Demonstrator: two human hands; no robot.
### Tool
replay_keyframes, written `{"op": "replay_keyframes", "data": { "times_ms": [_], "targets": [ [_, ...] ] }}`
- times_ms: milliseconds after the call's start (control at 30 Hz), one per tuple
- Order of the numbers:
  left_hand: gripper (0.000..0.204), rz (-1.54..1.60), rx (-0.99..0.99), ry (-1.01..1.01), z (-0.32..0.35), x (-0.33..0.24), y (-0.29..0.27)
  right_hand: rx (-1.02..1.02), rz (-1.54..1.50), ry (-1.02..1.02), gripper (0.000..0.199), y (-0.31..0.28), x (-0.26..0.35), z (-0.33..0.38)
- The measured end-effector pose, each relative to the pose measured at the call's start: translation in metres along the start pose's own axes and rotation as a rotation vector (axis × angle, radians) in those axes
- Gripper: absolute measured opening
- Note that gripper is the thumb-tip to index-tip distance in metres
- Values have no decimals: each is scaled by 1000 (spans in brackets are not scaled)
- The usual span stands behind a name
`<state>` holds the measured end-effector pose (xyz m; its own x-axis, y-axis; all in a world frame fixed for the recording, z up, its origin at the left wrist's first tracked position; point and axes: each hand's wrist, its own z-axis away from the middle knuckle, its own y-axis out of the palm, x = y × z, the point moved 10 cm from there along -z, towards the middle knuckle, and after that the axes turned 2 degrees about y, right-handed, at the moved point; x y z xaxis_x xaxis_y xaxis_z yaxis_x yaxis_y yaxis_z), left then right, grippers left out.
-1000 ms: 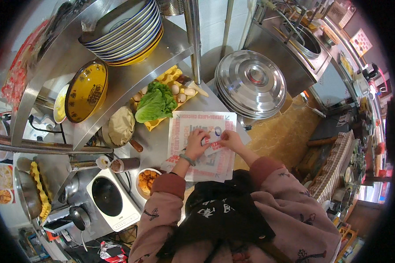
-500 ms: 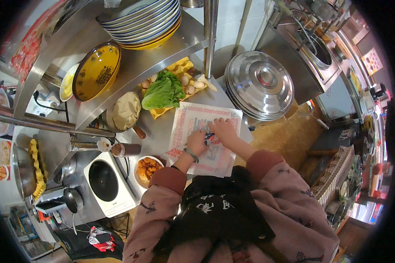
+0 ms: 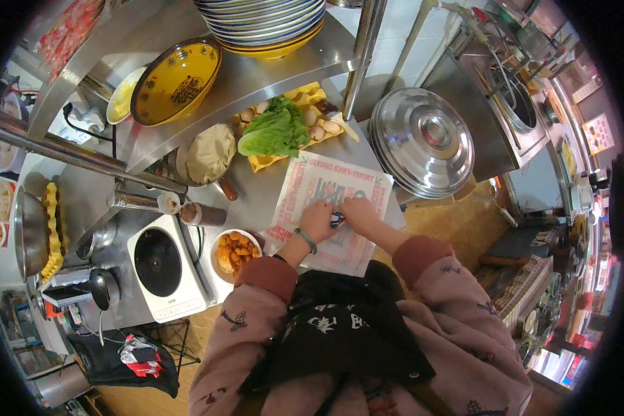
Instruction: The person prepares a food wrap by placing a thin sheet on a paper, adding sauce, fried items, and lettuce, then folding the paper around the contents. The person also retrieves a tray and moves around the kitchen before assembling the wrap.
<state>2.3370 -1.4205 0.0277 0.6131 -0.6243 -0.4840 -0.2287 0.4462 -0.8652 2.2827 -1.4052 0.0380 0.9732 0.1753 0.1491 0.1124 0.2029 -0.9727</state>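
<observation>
A white food paper (image 3: 357, 253) with red and dark print lies flat on the steel counter in front of me. Whether it is a bag or a sheet I cannot tell. My left hand (image 3: 317, 222) and my right hand (image 3: 360, 215) meet at its middle, fingers curled and pinched on the paper. A small dark blue patch shows between the fingertips, too small to make out. Left of my left forearm, a white bowl (image 3: 257, 239) holds orange-brown fried pieces (image 3: 236, 256).
Green lettuce (image 3: 274, 130) lies on a yellow egg tray (image 3: 262, 163) with eggs. Large steel lids (image 3: 423, 135) are stacked at right. A cloth-covered pan (image 3: 211, 154), a shaker jar (image 3: 204, 214) and a white hotplate (image 3: 180, 308) stand left. Stacked plates (image 3: 263, 31) and a yellow bowl (image 3: 177, 76) sit on the shelf.
My right hand's fingers, more spread before, are now curled in beside my left hand. The view has shifted slightly, and the paper stays on the counter.
</observation>
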Motion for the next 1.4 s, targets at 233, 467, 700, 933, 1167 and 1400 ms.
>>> {"op": "replay_keyframes", "data": {
  "times_ms": [233,467,700,933,1167,1400],
  "targets": [
    [47,-162,-59,39,6,-8,6,-156,72,-62,20,1,10,15],
    [58,-211,-40,127,21,-20,3,-276,151,-58,33,3,16,29],
    [65,-235,-39,161,37,-31,13,-184,26,-89,64,2,15,52],
    [59,155,89,-19,37,10,18,-127,22,-132,73,8,13,55],
    [62,173,224,-7,19,19,24,-10,-58,-123,55,11,0,31],
    [50,120,129,24,-3,21,11,115,-33,-27,44,11,-8,2]
  ]
}}
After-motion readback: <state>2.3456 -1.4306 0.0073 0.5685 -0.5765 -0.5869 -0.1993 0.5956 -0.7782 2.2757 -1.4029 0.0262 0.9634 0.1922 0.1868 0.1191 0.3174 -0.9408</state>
